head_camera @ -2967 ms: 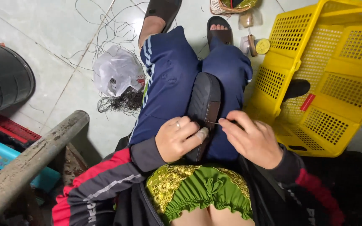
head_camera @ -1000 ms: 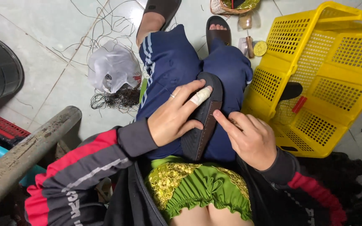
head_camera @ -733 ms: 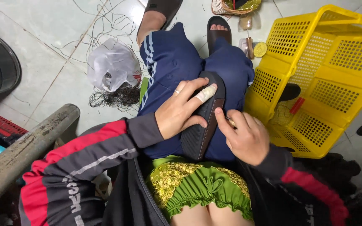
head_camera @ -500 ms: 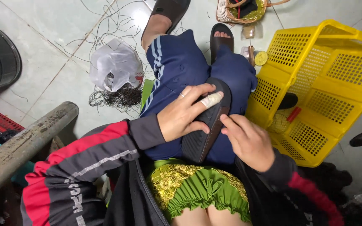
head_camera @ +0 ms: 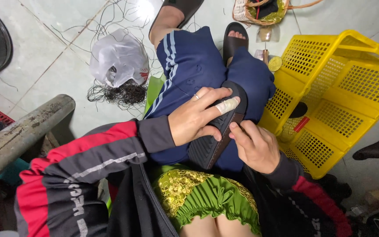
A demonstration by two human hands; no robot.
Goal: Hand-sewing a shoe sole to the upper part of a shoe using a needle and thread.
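Observation:
A black shoe sole (head_camera: 207,149) lies along my lap, on my blue trousers (head_camera: 194,66). My left hand (head_camera: 196,116) wraps over the sole's upper half, with a bandage on one finger and a ring on another. My right hand (head_camera: 255,147) holds the sole's right edge, its fingertips pressed against the rim. Both sleeves are black with red stripes. Green and gold cloth (head_camera: 198,197) covers my lap below the sole.
A yellow plastic crate (head_camera: 352,87) stands at my right, with a black piece inside it. A white plastic bag (head_camera: 119,57) and a tangle of black thread (head_camera: 117,94) lie on the tiled floor at left. A grey pipe (head_camera: 23,131) crosses the lower left. Another black sole (head_camera: 376,148) lies at far right.
My left hand has shifted from the sole's lower part up over its top. The sole has turned so its textured underside shows. The view has drifted slightly.

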